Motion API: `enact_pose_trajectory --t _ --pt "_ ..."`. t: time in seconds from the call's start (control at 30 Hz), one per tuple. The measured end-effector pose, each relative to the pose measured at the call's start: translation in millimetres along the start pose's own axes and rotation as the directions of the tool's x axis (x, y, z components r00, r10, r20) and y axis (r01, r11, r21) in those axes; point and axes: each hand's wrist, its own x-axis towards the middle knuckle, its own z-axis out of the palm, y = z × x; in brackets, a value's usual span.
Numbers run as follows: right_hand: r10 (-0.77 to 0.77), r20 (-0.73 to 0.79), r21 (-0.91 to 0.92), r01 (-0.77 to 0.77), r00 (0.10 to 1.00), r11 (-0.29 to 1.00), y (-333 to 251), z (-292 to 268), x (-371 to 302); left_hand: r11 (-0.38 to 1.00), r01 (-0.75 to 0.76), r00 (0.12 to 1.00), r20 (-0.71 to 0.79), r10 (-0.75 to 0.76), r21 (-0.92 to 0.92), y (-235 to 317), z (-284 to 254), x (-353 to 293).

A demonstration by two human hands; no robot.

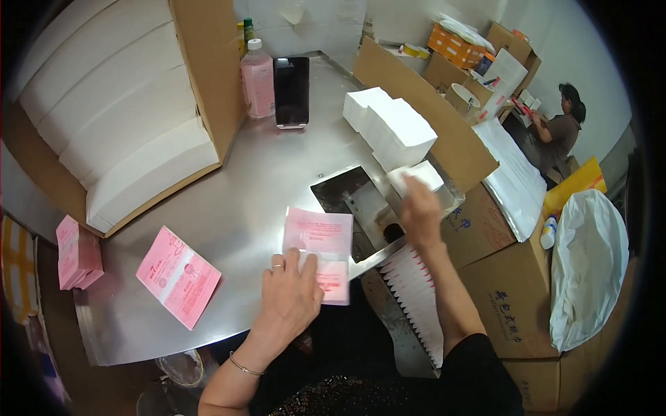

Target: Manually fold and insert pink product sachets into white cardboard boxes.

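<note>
My left hand (290,291) lies on pink printed plastic packets (319,229) near the table's front edge. Its fingers are stretched flat over the lower part, and a ring and a bracelet show. My right hand (421,215) is out to the right at a low stack of white folded tissues (429,176). Its fingertips are closed on a white folded tissue (398,180), blurred by motion. Behind it stands a taller block of white folded tissues (399,125). Left of my left hand a pink packet stack (179,276) rests on the steel table (236,208).
An opening in the table (347,201) lies between my hands. A phone (291,90) stands beside a pink bottle (258,80). At left is a carton of white tissues (152,159) and another pink packet stack (78,253). Cardboard boxes (510,291) fill the right, where another person (558,128) sits.
</note>
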Motion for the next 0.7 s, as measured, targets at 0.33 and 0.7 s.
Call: enact_pose_trajectory --t 0.33,0.7 --pt "-0.345 0.551 0.152 0.315 0.760 0.937 -136 49 2 0.972 0.056 0.994 -0.083 -0.076 -0.228 -5 -10 1" --pt "-0.104 0.450 0.036 0.098 0.887 0.995 -55 17 0 0.929 0.073 0.911 -0.354 -0.209 -0.362 -52 -26 -55"
